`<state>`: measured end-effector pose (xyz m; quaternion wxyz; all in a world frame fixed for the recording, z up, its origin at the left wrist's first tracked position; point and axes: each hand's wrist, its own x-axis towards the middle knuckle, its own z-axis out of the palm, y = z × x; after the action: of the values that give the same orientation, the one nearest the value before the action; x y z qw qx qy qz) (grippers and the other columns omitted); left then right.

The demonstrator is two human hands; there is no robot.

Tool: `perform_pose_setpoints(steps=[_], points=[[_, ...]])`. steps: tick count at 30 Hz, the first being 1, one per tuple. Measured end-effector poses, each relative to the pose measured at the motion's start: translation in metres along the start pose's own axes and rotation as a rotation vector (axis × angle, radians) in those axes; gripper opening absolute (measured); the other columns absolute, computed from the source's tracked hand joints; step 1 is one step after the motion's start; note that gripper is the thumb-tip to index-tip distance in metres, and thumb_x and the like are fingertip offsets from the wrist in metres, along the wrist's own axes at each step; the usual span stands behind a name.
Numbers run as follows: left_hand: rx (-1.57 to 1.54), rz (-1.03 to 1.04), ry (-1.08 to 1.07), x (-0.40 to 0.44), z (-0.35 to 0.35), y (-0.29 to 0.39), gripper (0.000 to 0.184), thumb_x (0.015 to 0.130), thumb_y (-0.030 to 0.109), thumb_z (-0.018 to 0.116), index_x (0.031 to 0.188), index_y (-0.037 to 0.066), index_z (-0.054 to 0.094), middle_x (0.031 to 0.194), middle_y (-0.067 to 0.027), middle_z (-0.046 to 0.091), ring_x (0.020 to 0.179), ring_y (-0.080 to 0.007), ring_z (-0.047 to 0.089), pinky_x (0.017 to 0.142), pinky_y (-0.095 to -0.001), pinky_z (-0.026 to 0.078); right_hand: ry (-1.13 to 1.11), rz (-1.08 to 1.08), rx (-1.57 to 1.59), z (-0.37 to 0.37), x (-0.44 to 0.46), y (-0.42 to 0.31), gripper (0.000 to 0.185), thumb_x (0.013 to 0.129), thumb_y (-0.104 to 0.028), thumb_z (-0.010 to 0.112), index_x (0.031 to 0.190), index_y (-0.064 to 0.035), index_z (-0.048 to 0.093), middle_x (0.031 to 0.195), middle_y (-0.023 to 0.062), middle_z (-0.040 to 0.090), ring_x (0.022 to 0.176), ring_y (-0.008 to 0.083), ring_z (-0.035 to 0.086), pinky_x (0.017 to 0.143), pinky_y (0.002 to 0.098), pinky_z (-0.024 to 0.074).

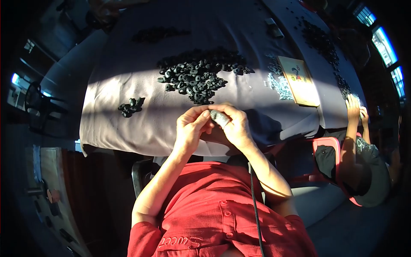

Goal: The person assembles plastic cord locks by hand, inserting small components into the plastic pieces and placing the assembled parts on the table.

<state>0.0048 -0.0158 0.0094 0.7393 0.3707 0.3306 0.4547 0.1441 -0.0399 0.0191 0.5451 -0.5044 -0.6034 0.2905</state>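
My left hand (192, 125) and my right hand (235, 126) meet over the near edge of the cloth-covered table (141, 135). Their fingertips are pinched together, and whatever small piece may be between them is hidden. A grey, wrinkled wrap or piece (219, 118) lies along my right thumb; I cannot tell if it is worn or held. Just beyond the fingers spreads a large pile of small black ring-like parts (197, 73). To the left lies a small cluster of similar black parts (130, 106).
A yellowish booklet (297, 81) lies on the right, beside shiny small pieces (279, 83). Further black piles (158, 34) lie at the back. At right, another person's hands (354, 107) work near a black pile (319, 40). A red-edged chair (325, 158) stands at the table's right side.
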Motion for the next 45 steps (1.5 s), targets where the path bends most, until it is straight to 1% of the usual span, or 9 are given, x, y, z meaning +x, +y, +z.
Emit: perform_pose_setpoints(steps=[6,8,11,13,24,32,36,38,45], points=[[0.02,-0.029,-0.045,-0.003,-0.007,0.008,0.012,0.089,0.012,0.055,0.092,0.001,0.052,0.078,-0.0079,0.059,0.062,-0.0133,0.057,0.056,-0.0243,0.046,-0.092,0.11,0.058,-0.011,0.003,0.006,0.013,0.079,-0.003,0.064,0.092,-0.0028,0.064,0.078,0.0058,0.065,0.066,0.0098,0.059,0.059,0.0242,0.0473],[0.024,-0.001,-0.041,-0.001,-0.012,0.009,0.012,0.09,0.014,0.054,0.091,0.002,0.051,0.09,-0.0113,0.06,0.066,-0.015,0.06,0.056,-0.0243,0.048,-0.009,0.189,-0.121,-0.035,0.01,-0.003,0.013,0.078,-0.006,0.065,0.091,-0.0053,0.064,0.075,0.0061,0.063,0.064,0.0111,0.058,0.059,0.025,0.0462],[-0.047,0.014,-0.032,0.002,-0.027,0.01,0.011,0.089,0.013,0.054,0.092,0.003,0.052,0.09,-0.012,0.061,0.065,-0.0143,0.06,0.055,-0.0231,0.047,0.31,-0.086,-0.577,-0.081,0.027,0.027,0.009,0.082,-0.009,0.06,0.09,-0.006,0.062,0.081,0.0082,0.063,0.071,0.02,0.061,0.064,0.0287,0.0466],[-0.063,0.0,-0.044,0.004,-0.029,0.01,0.01,0.089,0.012,0.054,0.092,0.003,0.053,0.088,-0.0117,0.061,0.064,-0.0137,0.06,0.054,-0.0229,0.047,0.313,0.063,-0.873,-0.105,0.034,0.036,0.01,0.08,-0.011,0.057,0.088,-0.0074,0.062,0.092,0.0156,0.061,0.082,0.0343,0.059,0.071,0.038,0.0464],[-0.068,0.006,-0.004,0.002,-0.026,0.005,0.019,0.088,0.005,0.055,0.106,-0.001,0.057,0.085,-0.0061,0.062,0.068,-0.0108,0.058,0.06,-0.0222,0.048,0.251,-0.015,-1.222,-0.111,0.059,0.079,0.015,0.078,-0.015,0.054,0.08,-0.0018,0.06,0.087,0.0167,0.056,0.08,0.0345,0.056,0.073,0.0433,0.0453],[-0.079,0.016,-0.02,0.002,-0.026,0.006,0.021,0.088,0.003,0.054,0.108,-0.001,0.056,0.086,-0.0054,0.061,0.068,-0.0108,0.058,0.06,-0.0226,0.047,0.205,-0.096,-0.859,-0.066,0.037,0.023,0.011,0.083,-0.001,0.045,0.09,-0.0039,0.053,0.08,0.0151,0.058,0.074,0.0314,0.058,0.067,0.038,0.0465],[-0.118,0.032,-0.005,0.002,-0.026,0.006,0.021,0.088,0.004,0.054,0.109,-0.002,0.056,0.084,-0.0059,0.06,0.067,-0.0106,0.056,0.06,-0.0223,0.046,-0.086,0.168,-0.083,-0.015,0.012,-0.011,0.009,0.084,0.001,0.048,0.09,-0.0028,0.053,0.074,0.0015,0.057,0.061,0.0057,0.05,0.052,0.0209,0.0413],[-0.139,0.032,-0.014,0.003,-0.026,0.005,0.021,0.088,0.004,0.054,0.108,-0.002,0.056,0.081,-0.0059,0.06,0.066,-0.0106,0.056,0.059,-0.0223,0.045,-0.14,0.116,-0.132,0.0,0.007,-0.019,0.005,0.083,-0.002,0.054,0.087,-0.0029,0.054,0.07,0.0138,0.059,0.063,0.0253,0.06,0.056,0.0336,0.0461],[-0.119,0.025,0.0,0.004,-0.025,0.005,0.02,0.088,0.004,0.054,0.108,-0.002,0.055,0.077,-0.0057,0.059,0.065,-0.0107,0.055,0.059,-0.0222,0.045,-0.127,-0.013,-0.289,0.012,0.002,-0.008,0.01,0.08,-0.001,0.054,0.089,-0.0023,0.051,0.077,0.0161,0.06,0.072,0.0347,0.061,0.062,0.0393,0.0473]])
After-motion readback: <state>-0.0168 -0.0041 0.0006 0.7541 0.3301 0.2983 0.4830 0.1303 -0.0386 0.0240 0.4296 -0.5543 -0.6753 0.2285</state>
